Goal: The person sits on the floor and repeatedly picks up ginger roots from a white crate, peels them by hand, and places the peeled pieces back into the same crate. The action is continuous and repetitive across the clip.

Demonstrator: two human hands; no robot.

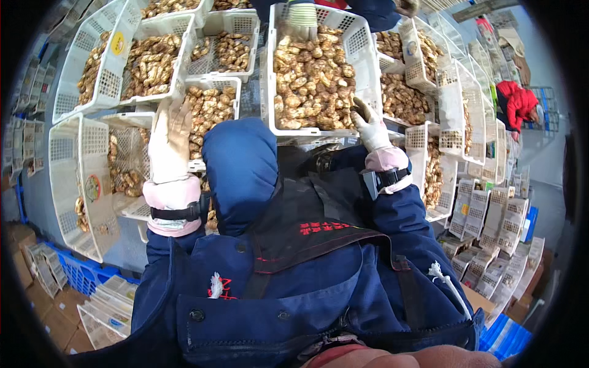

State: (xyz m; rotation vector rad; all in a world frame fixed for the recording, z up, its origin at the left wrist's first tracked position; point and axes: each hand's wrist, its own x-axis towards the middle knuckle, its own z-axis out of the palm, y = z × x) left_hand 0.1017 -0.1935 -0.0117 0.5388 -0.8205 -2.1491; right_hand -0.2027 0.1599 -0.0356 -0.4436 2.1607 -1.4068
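Straight ahead stands a white plastic crate (317, 132) heaped with knobbly brown-and-cream tubers (315, 83), which look like ginger or a similar root. My right hand (368, 122), in a pale glove with dark-stained fingertips, is at the crate's near right corner, fingers apart; whether it touches the tubers or the wall is hard to tell. My left hand (170, 138), in a cream glove, lies flat with fingers extended beside a smaller crate of tubers (211, 110) and holds nothing. A co-worker's striped gloved hand (302, 20) reaches into the far end of the central crate.
More white crates of tubers stand at the left (96, 138) and right (453, 193). Stacked crates (499, 221) and a person in a red jacket (517, 103) are further right. A blue plastic pallet (83, 271) and cardboard boxes (55, 308) lie at lower left.
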